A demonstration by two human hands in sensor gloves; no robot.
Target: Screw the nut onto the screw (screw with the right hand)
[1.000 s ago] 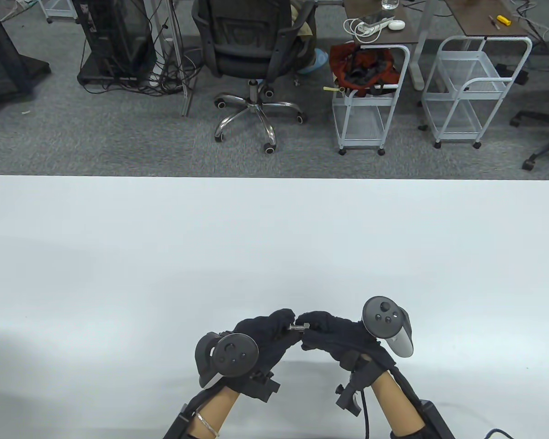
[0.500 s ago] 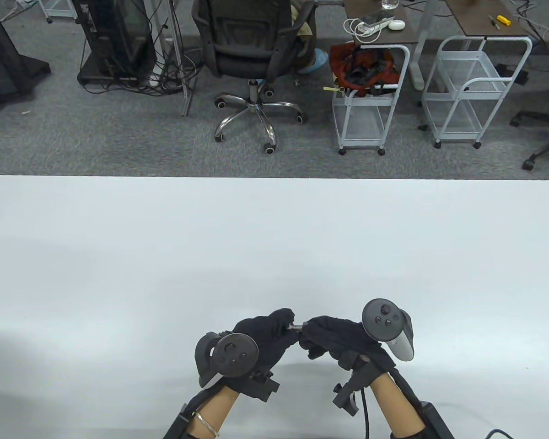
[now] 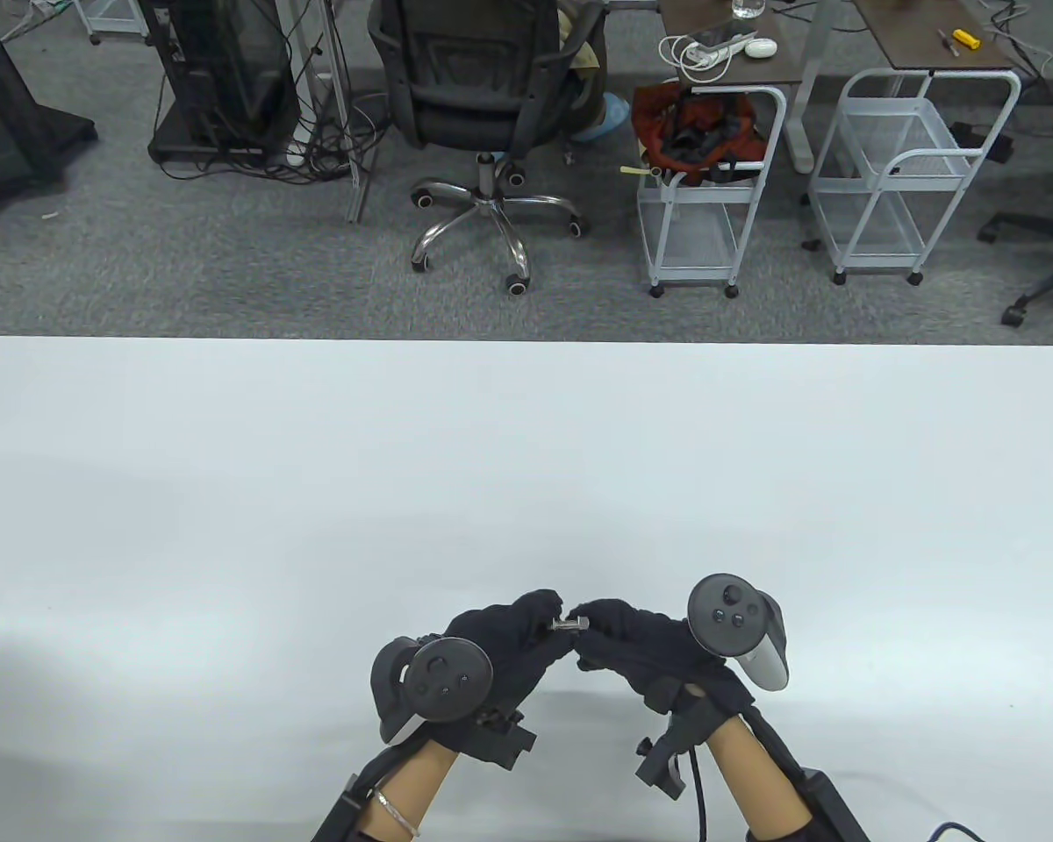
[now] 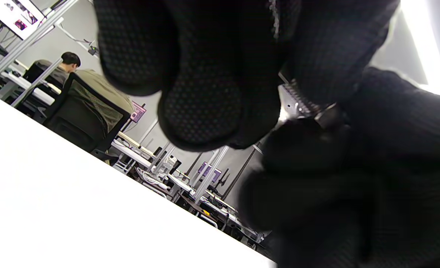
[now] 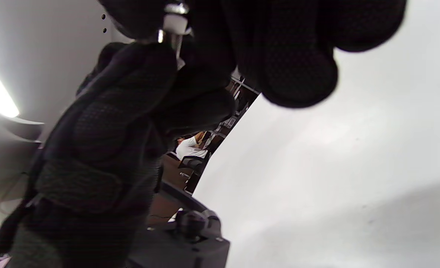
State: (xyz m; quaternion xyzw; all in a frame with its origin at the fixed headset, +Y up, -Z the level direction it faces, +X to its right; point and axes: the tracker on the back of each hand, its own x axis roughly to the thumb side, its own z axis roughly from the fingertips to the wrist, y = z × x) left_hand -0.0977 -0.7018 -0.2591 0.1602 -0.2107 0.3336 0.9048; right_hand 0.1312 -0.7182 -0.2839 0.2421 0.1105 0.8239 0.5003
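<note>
Both gloved hands meet just above the white table (image 3: 526, 456) near its front edge. My left hand (image 3: 547, 617) pinches a small metal screw (image 3: 558, 625) that lies level and points right. My right hand (image 3: 589, 625) pinches the silver nut (image 3: 578, 623) on the screw's free end. In the left wrist view the threaded shaft (image 4: 297, 101) runs out from under my left fingers (image 4: 205, 104) into the nut (image 4: 327, 116), with the right hand's fingers closed around it. In the right wrist view a bit of bright metal (image 5: 172, 20) shows between the fingertips at the top edge.
The table shows nothing but the hands. Beyond its far edge stand an office chair (image 3: 483, 96) and two white wire carts (image 3: 711, 184), far from the hands.
My right hand's fingers have rolled on the nut: half a second ago they covered it, now it shows again. The right hand has shifted slightly left. The left hand stays nearly still.
</note>
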